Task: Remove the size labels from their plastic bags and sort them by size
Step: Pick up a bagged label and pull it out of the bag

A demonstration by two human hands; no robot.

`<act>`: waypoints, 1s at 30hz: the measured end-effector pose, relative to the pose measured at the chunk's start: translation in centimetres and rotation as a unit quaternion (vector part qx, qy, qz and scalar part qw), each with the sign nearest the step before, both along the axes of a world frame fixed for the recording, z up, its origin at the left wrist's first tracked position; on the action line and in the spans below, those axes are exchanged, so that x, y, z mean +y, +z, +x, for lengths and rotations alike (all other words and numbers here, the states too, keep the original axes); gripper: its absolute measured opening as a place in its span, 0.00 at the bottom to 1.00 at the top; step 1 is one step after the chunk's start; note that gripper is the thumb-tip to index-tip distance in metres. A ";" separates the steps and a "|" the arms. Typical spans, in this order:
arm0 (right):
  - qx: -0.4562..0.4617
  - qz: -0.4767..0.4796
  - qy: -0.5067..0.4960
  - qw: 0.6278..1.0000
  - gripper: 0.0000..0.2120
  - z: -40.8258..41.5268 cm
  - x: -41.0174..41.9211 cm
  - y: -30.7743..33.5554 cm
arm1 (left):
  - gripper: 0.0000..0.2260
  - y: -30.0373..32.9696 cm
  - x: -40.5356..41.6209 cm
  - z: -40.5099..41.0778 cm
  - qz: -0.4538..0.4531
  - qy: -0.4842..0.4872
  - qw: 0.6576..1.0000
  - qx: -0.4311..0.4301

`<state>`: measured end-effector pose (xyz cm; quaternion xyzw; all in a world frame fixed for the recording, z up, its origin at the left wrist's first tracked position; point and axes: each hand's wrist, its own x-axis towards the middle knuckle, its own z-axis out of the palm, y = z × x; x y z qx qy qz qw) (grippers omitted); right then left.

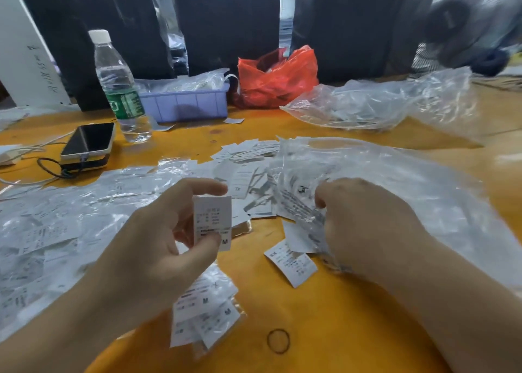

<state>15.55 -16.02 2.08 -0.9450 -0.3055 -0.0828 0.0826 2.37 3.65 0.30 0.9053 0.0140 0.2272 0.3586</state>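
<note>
At frame centre, the left hand [158, 239] pinches an M label [212, 222] upright between thumb and forefinger. Just right, the right hand [364, 220] grips a crumpled plastic bag [299, 206] of labels.

A single wide-angle camera worn on the person's head looks forward and steeply down over the orange desk [324, 316], so close that both forearms enter from the bottom edge and the left hand [158, 248] and right hand [364, 225] fill the lower middle of the view. Toward the top the view reaches the far edge of the desk, where a water bottle [118, 87], a purple tray [189, 104] and a red bag [276, 78] stand before dark upright panels, with straight lines bending near the borders.
</note>
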 end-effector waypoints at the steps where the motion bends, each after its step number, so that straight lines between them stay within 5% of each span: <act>1: 0.017 -0.020 -0.003 1.000 0.13 0.2 0.1 -0.1 | 0.19 -0.1 -0.1 0.1 0.004 0.003 1.000 0.002; 5: 0.022 -0.056 -0.037 0.997 0.07 0.1 0.2 -0.1 | 0.19 -0.2 -0.3 0.3 0.014 0.013 1.000 0.009; 8: 0.040 -0.049 -0.054 0.997 0.11 0.1 -0.2 0.0 | 0.19 -0.3 -0.2 0.5 0.017 0.014 1.000 0.010; 24: -0.006 0.080 0.018 0.997 0.09 0.7 0.7 -0.5 | 0.17 -0.3 -0.2 0.8 0.038 -0.009 0.999 -0.005; 30: -0.009 0.001 -0.001 1.000 0.18 0.0 0.3 -0.5 | 0.17 -0.4 -0.1 0.7 0.044 -0.002 0.999 -0.007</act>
